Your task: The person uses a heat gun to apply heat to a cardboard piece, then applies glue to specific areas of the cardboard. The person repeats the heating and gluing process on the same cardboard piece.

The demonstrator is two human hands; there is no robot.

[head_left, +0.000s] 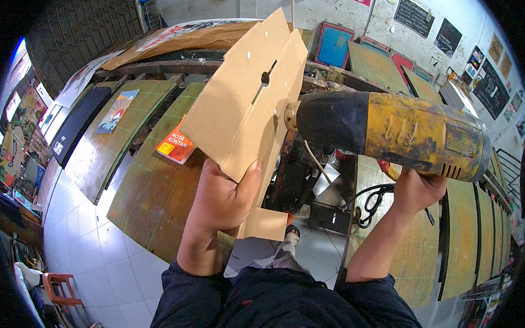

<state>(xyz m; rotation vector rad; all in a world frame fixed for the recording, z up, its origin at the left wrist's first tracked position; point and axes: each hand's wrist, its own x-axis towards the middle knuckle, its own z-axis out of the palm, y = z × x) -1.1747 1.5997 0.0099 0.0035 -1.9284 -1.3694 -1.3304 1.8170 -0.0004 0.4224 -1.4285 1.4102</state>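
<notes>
My left hand (230, 192) grips the lower end of a folded brown cardboard piece (236, 99), thumb on its face. The cardboard is held up at a tilt, with a slot and a small dark hole along its middle and a flap folded out at the bottom. My right hand (419, 190) is wrapped round the handle of a worn yellow and black heat gun (414, 131). The gun lies level, its metal nozzle (291, 115) pointing left, close against the cardboard's right side; I cannot tell whether they touch. Most of the handle is hidden by my fingers.
Greenish-brown boards (151, 212) stand in rows on both sides. An orange-red booklet (176, 142) and a colourful printed picture (117, 111) lie on the left ones. A black cable (377, 200) hangs below the gun. A red-brown stool (61, 288) stands at lower left.
</notes>
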